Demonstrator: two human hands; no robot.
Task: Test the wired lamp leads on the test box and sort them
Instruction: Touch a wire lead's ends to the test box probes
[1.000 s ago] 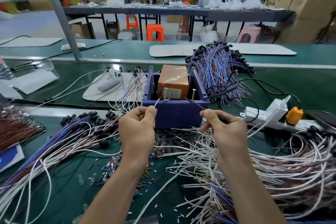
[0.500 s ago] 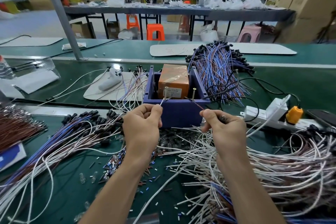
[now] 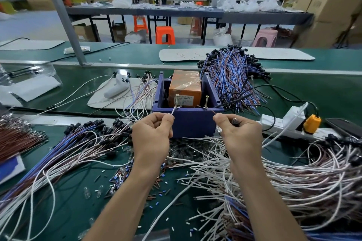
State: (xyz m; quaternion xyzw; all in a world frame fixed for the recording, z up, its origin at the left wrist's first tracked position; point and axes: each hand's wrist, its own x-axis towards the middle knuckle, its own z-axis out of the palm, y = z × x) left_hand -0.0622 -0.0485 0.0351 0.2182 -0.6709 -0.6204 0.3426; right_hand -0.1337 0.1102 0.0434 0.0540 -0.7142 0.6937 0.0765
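Since a second ago the left hand has edged right and forward; the bare tip of its thin white lamp lead, then short of the left upright brass screw, now meets that screw's foot. The right hand sits much as before. Each hand is clamped on its wire by thumb and forefinger, just before the purple open-topped plastic test box on the green bench. The white lamp lead slants up and right; the thin brown lamp lead slants up and left towards the right upright brass screw; whether it touches I cannot tell.
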